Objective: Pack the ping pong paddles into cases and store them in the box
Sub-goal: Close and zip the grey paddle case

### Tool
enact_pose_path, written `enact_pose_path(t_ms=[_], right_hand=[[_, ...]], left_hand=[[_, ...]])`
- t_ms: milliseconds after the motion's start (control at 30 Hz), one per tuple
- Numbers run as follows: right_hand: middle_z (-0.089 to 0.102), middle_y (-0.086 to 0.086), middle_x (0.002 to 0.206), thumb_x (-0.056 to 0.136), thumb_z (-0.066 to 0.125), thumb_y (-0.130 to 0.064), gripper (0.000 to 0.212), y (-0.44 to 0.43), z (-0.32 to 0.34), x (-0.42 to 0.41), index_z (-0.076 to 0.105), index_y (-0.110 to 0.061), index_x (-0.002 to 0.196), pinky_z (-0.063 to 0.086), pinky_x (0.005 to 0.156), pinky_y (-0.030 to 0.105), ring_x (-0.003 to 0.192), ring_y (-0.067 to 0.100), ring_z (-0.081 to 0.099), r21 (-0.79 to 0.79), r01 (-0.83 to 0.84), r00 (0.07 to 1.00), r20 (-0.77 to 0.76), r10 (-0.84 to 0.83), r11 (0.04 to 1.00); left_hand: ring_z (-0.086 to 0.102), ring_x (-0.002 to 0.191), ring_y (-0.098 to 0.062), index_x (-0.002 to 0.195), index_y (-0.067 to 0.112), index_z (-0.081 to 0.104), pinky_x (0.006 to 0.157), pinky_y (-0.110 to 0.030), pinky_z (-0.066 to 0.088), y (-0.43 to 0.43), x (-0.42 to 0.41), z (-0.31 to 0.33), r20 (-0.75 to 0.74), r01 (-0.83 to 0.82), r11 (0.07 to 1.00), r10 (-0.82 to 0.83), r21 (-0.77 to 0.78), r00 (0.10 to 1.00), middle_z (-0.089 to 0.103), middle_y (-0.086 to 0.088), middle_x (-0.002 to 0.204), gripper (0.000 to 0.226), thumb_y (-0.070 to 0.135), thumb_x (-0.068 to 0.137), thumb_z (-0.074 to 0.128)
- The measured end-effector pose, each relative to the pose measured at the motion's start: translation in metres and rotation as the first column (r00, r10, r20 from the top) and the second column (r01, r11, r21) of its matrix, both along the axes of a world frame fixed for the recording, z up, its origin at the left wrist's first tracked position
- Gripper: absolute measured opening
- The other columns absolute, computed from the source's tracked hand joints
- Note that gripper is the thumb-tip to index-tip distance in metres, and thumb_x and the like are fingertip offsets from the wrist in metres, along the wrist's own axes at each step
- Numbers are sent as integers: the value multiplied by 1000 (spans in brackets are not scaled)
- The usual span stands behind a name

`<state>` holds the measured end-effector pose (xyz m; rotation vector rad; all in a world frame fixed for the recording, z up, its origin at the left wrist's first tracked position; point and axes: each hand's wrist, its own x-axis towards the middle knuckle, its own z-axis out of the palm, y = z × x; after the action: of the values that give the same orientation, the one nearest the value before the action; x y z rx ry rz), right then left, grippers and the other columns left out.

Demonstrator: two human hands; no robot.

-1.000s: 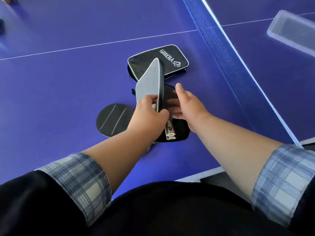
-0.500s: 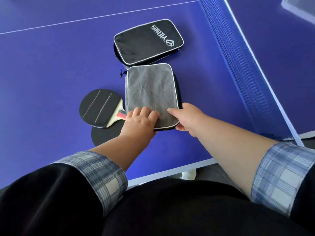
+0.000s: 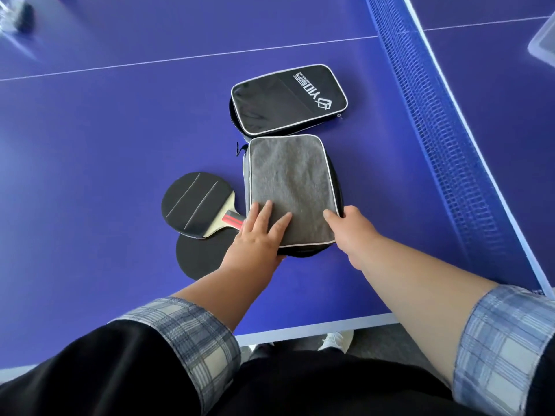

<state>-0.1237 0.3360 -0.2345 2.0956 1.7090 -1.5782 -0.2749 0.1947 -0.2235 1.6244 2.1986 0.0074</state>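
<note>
A grey-topped paddle case (image 3: 289, 190) lies flat on the blue table, its lid down. My left hand (image 3: 258, 235) rests flat on its near left corner with fingers spread. At the near right corner, my right hand (image 3: 350, 232) grips the case's edge. To the left lies a black-faced paddle (image 3: 195, 202) with a wooden, red-marked handle, over a second black paddle (image 3: 199, 256) half hidden beneath it. A black case (image 3: 288, 99) with white lettering lies just beyond the grey one.
The blue net (image 3: 444, 136) runs along the right. A clear plastic box (image 3: 543, 46) stands beyond it at the far right edge. The table's near edge (image 3: 300, 328) is just before my body. A blurred object (image 3: 15, 16) sits far left.
The grey case lid, upright a second ago, has been folded down shut. My left hand now lies flat on it and my right hand has moved to its near right edge.
</note>
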Motion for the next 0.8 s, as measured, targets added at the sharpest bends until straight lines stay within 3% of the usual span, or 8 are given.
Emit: enact_pose_path(t_ms=[67, 167, 267, 467, 567, 633, 700, 800], right_hand=[[49, 1, 85, 94, 52, -48, 42, 3, -3, 1, 46, -20, 125, 49, 53, 33, 65, 19, 46, -33, 60, 997, -50, -61, 998], [57, 5, 109, 95, 60, -37, 42, 5, -2, 0, 50, -15, 129, 62, 79, 45, 100, 27, 63, -130, 211, 954, -191, -233, 969], [62, 10, 120, 94, 63, -32, 36, 3, -2, 4, 53, -17, 124, 63, 71, 44, 104, 29, 67, -285, 280, 890, -280, -360, 917], [60, 6, 127, 92, 66, -29, 36, 7, -5, 37, 54, -18, 124, 63, 76, 46, 109, 27, 66, -256, 349, 853, -311, -419, 901], [61, 3, 123, 92, 65, -30, 35, 10, -5, 62, 56, -20, 125, 63, 75, 45, 106, 25, 66, -188, 443, 838, -260, -480, 877], [58, 3, 125, 91, 65, -33, 43, 10, -5, 77, 54, -23, 131, 63, 73, 44, 108, 27, 64, -158, 484, 833, -216, -509, 861], [58, 4, 125, 90, 65, -33, 45, 10, -4, 86, 53, -24, 132, 63, 71, 44, 109, 28, 62, -183, 503, 819, -213, -534, 845], [63, 12, 123, 94, 63, -27, 34, 11, -1, 87, 56, -23, 127, 62, 77, 48, 111, 30, 64, -265, 506, 782, -261, -566, 821]], left_hand=[[-11, 152, -27, 157, 35, 6, 123, -43, 15, 2, 2, 0, 4, 16, 1000, -16, 9, 1000, -6, -5, 166, 81, 39, 96, 59], [-9, 153, -26, 158, 30, 8, 124, -44, 9, 6, 8, 2, 9, 43, 999, -43, 19, 999, -3, -5, 167, 79, 46, 97, 55], [-5, 153, -24, 158, 28, 14, 123, -47, 11, 9, 9, 3, 27, 33, 999, -34, 34, 999, 3, -2, 167, 78, 47, 95, 57], [1, 153, -20, 156, 28, 21, 121, -47, 22, 26, 20, 1, 117, 108, 991, -117, 83, 986, 8, 1, 166, 77, 39, 93, 64], [18, 150, -20, 156, 33, 20, 118, -38, 28, 33, 21, 5, 238, 123, 992, -128, 34, 963, 8, 5, 165, 89, 36, 85, 75], [43, 137, -24, 155, 34, 21, 111, -40, 39, 33, 18, 7, 293, -8, 1000, 4, 10, 956, 21, 3, 161, 92, 35, 82, 78], [63, 109, -22, 149, 30, 33, 92, -40, 52, 33, 21, 5, 327, -192, 980, 196, -46, 925, 47, 4, 143, 76, 36, 86, 74], [67, 77, -16, 134, 24, 54, 64, -30, 54, 33, 32, -2, 430, -348, 927, 373, -139, 822, 72, 7, 108, 45, 31, 91, 68]])
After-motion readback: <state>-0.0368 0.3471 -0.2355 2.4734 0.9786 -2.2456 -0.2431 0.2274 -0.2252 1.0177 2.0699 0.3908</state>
